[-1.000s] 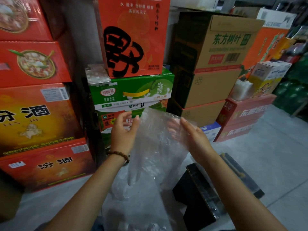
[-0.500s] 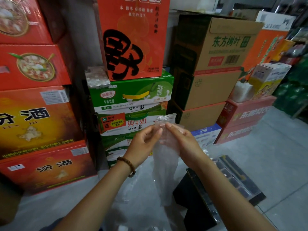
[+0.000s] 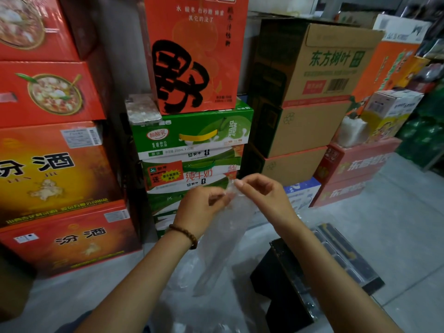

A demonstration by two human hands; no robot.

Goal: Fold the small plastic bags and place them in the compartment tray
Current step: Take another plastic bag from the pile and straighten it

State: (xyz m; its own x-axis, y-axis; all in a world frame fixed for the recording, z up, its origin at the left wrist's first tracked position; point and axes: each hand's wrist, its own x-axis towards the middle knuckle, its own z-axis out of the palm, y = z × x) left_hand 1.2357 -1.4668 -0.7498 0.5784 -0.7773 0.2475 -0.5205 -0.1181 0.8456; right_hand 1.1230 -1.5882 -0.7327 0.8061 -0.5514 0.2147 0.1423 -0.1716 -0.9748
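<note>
Clear thin plastic is what I have here: one small bag (image 3: 223, 236) pinched at its top end between the fingers (image 3: 217, 197) of my left hand (image 3: 204, 210) and those of my right hand (image 3: 266, 195), both curled tight on the film, tips almost meeting. The bag hangs below them in the air as a narrow strip, apparently already doubled lengthwise, its lower end dangling over a loose heap of other bags (image 3: 192, 304) at the near edge of the floor (image 3: 396, 224). I judge the step in hand to be the fold itself, with placing not yet begun

To do it well I would line up the two top corners exactly before pressing, because film like this tends to slip and spring back; a crease run firmly from the top down between thumb and forefinger should hold better than a light pinch. Air trapped inside would puff the strip open, so I would squeeze it out toward the open end. Then fold short, end over end, until the packet looks small enough for one cell

The black tray (image 3: 350, 260) lies on the floor by my right forearm, near a black box (image 3: 281, 284); whether any of its compartments hold bags I cannot tell
</note>
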